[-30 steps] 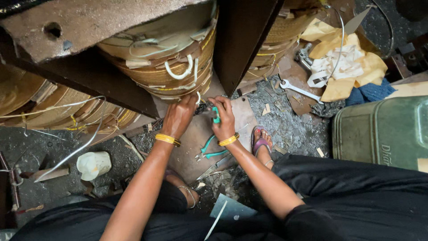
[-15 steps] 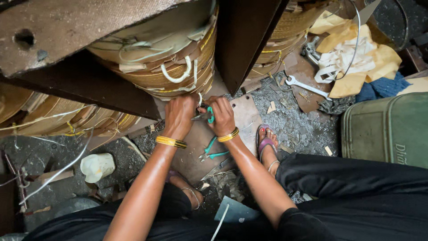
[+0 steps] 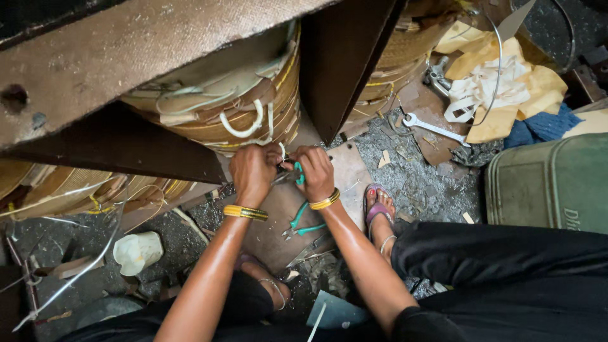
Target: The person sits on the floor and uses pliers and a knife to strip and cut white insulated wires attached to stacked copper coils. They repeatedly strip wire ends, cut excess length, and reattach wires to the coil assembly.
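Green-handled tool (image 3: 297, 174) held at the base of the wound coil (image 3: 234, 107), between both hands. Right hand (image 3: 315, 172) fingers closed round its handle. Left hand (image 3: 253, 171) fingers pinched narrow at the white strip (image 3: 280, 152); what they grip, cannot tell. Green pliers (image 3: 303, 223) lie on the board (image 3: 345, 171) below the wrists. Spanner (image 3: 434, 126) well apart, right; green can (image 3: 551, 183) beyond.

Hands (image 3: 253, 171) on teal-handled pliers (image 3: 297, 172)
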